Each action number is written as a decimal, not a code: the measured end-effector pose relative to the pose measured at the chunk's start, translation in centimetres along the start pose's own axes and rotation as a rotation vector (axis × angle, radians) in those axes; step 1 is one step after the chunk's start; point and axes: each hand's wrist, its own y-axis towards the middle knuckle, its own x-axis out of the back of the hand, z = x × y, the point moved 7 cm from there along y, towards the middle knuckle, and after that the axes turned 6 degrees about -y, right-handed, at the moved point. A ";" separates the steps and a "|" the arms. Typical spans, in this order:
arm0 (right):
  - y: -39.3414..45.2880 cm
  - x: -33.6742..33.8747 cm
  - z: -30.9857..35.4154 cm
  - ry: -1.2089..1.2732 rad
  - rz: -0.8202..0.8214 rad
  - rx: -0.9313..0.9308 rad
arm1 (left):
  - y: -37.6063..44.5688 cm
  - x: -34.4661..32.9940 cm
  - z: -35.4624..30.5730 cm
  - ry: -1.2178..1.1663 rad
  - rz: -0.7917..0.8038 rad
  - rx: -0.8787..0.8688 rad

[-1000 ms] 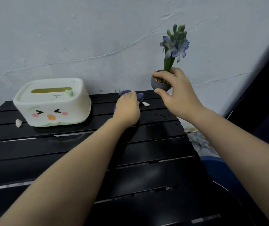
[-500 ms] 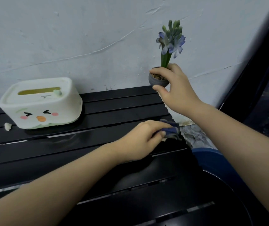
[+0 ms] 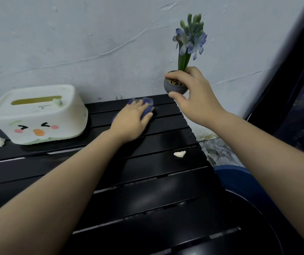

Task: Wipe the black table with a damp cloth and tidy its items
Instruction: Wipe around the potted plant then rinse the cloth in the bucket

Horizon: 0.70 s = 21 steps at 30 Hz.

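My left hand (image 3: 130, 122) presses flat on a blue cloth (image 3: 146, 105) at the far edge of the black slatted table (image 3: 147, 181), near the wall. My right hand (image 3: 195, 94) grips a small grey flower pot (image 3: 174, 87) with a blue hyacinth (image 3: 189, 39), holding it lifted just above the table's far right corner. A white tissue box with a cartoon face (image 3: 38, 115) stands at the back left. A white crumb (image 3: 179, 154) lies near the right edge; another white scrap (image 3: 0, 141) lies left of the box.
A pale cracked wall rises directly behind the table. A dark blue basin (image 3: 239, 175) sits past the table's right edge, above a marbled floor patch (image 3: 215, 150). A dark frame runs up the right side.
My left hand slid the cloth from the right edge of the table back to the far edge near the wall. A white crumb now lies exposed near the right edge. The pot stays lifted.
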 end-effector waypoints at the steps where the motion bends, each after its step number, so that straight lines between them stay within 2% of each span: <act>1: 0.0 -0.4 0.1 0.005 0.012 -0.001 | -0.8 0.1 -1.0 -0.062 0.006 -0.063; 5: -0.2 -3.3 1.2 0.053 0.118 0.012 | -6.3 0.1 -4.4 -0.244 0.088 -0.309; 9: 0.1 -7.0 2.4 0.103 0.228 -0.001 | -10.6 0.7 -5.9 -0.348 0.132 -0.392; 13: 0.5 -10.2 3.3 0.136 0.279 -0.006 | -12.0 2.1 -4.8 -0.584 0.139 -0.220; 15: 0.5 -11.1 3.2 0.155 0.271 -0.023 | -11.8 3.7 -2.9 -0.660 0.004 -0.118; 18: 0.4 -11.3 2.9 0.154 0.269 -0.027 | -11.3 6.0 1.0 -0.529 -0.269 -0.021; 19: 0.2 -11.2 2.8 0.147 0.279 -0.040 | -11.0 6.2 2.2 -0.448 -0.297 0.012; 21: -0.4 -10.0 2.6 0.145 0.271 -0.098 | -10.7 5.2 4.0 -0.232 -0.231 0.106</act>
